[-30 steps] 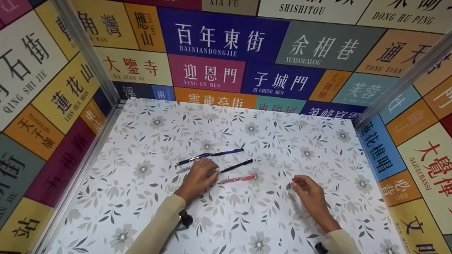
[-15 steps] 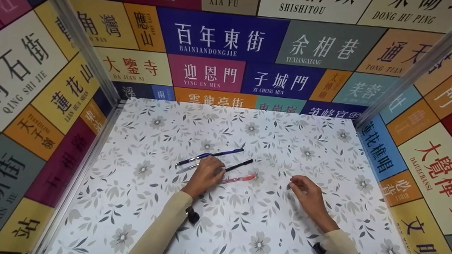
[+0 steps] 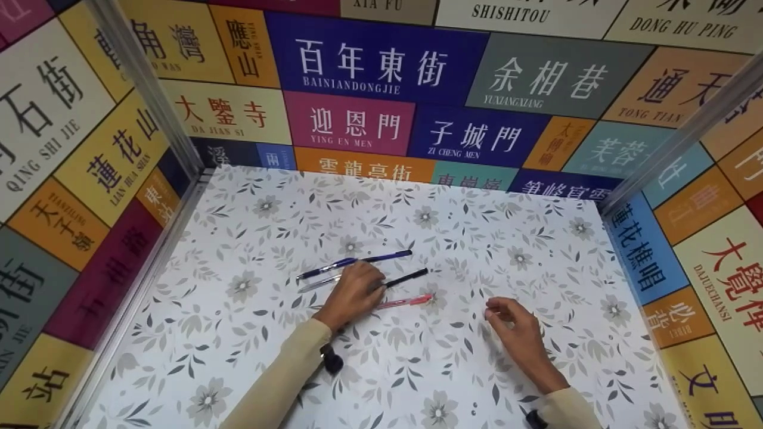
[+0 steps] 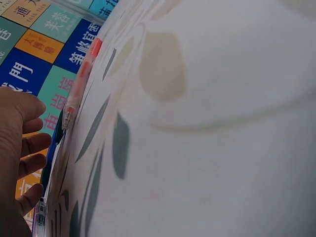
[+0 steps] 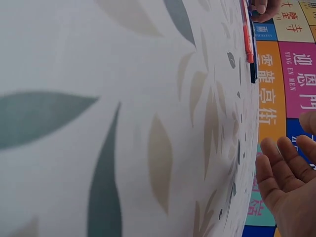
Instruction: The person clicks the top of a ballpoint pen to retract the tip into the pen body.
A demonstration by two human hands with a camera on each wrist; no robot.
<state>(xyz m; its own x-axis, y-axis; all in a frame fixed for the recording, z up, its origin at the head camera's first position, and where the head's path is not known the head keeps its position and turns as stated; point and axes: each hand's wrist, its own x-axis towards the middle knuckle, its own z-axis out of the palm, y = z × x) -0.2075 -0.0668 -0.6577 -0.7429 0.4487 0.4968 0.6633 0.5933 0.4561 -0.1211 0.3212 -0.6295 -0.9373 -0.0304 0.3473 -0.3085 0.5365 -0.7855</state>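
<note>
My left hand hovers low over a group of pens in the head view and hides parts of them. Its fingers look loosely bent in the left wrist view, with no pen visibly gripped. A black pen and a pink pen stick out to its right. Beyond it lie a blue pen and a dark blue pen, nearly in line. A clear pen is partly covered. Off to the right, my right hand is held with relaxed fingers, holding nothing.
A white tabletop with a grey floral print lies beneath both hands. Panels of coloured signs rise behind it and on both sides. Metal posts stand at the back corners.
My left hand has shifted to the right and slightly away across the pens, covering more of the black and pink ones. My right hand has edged slightly left. The pens look unmoved.
</note>
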